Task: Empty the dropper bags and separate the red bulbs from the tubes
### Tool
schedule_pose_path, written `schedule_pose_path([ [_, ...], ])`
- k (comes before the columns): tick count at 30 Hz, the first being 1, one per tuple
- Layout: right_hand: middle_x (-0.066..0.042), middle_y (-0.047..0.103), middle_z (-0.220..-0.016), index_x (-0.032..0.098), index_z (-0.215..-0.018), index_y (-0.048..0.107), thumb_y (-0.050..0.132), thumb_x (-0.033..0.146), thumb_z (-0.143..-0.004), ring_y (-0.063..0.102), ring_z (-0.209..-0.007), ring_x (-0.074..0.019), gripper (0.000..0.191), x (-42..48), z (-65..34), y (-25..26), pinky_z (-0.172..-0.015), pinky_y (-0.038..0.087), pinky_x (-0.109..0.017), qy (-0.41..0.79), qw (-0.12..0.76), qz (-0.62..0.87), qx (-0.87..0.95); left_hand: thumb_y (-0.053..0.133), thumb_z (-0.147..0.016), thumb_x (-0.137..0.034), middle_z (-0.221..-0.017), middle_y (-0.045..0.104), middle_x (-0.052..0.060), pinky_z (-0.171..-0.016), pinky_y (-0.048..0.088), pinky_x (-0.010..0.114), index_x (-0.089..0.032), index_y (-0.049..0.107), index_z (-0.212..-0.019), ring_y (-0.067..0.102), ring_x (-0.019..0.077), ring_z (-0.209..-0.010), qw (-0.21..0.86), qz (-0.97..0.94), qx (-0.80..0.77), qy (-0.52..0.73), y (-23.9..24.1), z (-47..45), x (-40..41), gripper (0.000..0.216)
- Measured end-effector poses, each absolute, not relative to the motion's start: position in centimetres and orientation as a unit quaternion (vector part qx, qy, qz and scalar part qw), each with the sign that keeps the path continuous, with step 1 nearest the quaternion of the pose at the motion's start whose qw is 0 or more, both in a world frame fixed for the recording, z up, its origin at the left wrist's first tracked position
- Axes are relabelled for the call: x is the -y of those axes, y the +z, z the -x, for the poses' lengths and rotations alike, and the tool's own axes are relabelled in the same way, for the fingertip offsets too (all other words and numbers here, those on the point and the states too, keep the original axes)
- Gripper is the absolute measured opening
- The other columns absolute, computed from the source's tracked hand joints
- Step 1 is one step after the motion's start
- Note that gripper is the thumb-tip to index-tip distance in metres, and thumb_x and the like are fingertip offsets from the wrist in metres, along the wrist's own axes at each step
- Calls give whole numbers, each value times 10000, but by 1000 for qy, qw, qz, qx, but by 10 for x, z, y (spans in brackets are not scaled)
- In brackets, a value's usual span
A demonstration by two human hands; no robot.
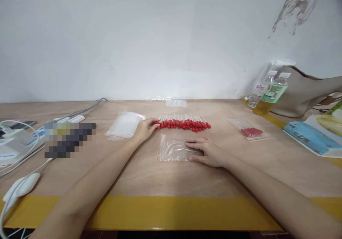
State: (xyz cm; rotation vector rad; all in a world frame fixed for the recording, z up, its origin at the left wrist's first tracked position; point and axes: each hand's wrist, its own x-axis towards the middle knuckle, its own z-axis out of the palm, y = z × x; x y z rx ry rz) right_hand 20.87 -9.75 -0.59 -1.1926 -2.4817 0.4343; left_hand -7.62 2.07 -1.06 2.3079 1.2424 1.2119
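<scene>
A row of thin sticks with red tips [184, 122] lies across the middle of the wooden table. My left hand [145, 128] rests at the row's left end, its fingers curled and pinching the first red-tipped stick. In front of the row lies an empty clear plastic bag [172, 149]. My right hand [207, 151] lies flat on the right part of this bag, fingers stretched out and pressing it down.
A stack of clear bags [124, 125] lies left of the row. A filled bag of red-tipped sticks [249, 130] lies to the right, another clear bag [175, 103] by the wall. Two bottles [267, 91] and a blue packet [311, 137] are at far right; cables and a white adapter [22, 185] at left.
</scene>
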Motion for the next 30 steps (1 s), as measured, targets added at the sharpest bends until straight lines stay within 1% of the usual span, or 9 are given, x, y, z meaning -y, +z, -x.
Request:
schedule_pose_path([
  [3,-66,464,-1290,252,-1246,467,513,525,-767,400,-1181,-261,553,97,-209,-6,-978,298,-448,153,177,421,876,605,-713,-412,-922,671,68,-823,485,338,-159,627,-896,624,192,-856,182,-756,-441,449,-15,73,-23,313],
  [6,-65,465,-1290,246,-1246,469,511,523,-769,402,-1180,-257,553,97,-209,-6,-981,296,-442,149,173,422,877,626,-692,-421,-911,674,73,-847,465,346,-153,635,-869,616,192,-870,192,-729,-462,467,-17,70,-25,321],
  [18,-70,457,-1295,233,-1250,465,481,548,-777,404,-1176,-250,568,98,-209,-6,-976,306,-430,149,169,419,880,641,-688,-381,-900,682,48,-835,452,335,-171,662,-834,615,208,-865,143,-730,-469,477,-11,62,-18,257],
  [22,-71,461,-1292,229,-1249,467,489,544,-775,405,-1174,-252,569,98,-209,-5,-978,300,-434,145,169,421,879,624,-699,-411,-861,680,41,-803,456,337,-183,661,-841,613,211,-844,144,-748,-478,437,-13,63,-19,271],
  [24,-70,460,-1293,228,-1247,468,486,542,-778,403,-1175,-250,565,98,-209,-5,-981,296,-432,144,171,419,880,631,-685,-429,-891,669,37,-817,449,339,-192,649,-876,604,210,-866,135,-757,-481,421,-11,63,-17,305],
  [27,-70,457,-1296,228,-1250,465,476,550,-780,402,-1177,-250,570,98,-209,-5,-982,295,-430,147,170,417,881,648,-665,-422,-1002,626,45,-877,416,326,-192,606,-972,564,200,-952,94,-764,-450,452,-6,62,-9,386],
  [28,-71,458,-1294,227,-1249,467,476,552,-778,404,-1175,-252,572,98,-209,-5,-982,295,-430,147,171,418,880,639,-675,-414,-1009,613,47,-882,410,317,-187,600,-972,552,193,-963,75,-764,-437,469,-5,61,-4,375],
  [30,-74,461,-1292,225,-1248,469,482,550,-775,408,-1171,-253,573,98,-209,-5,-981,297,-429,146,171,419,880,586,-723,-401,-946,608,42,-845,417,295,-179,605,-902,549,174,-916,52,-758,-430,488,-4,61,8,286],
])
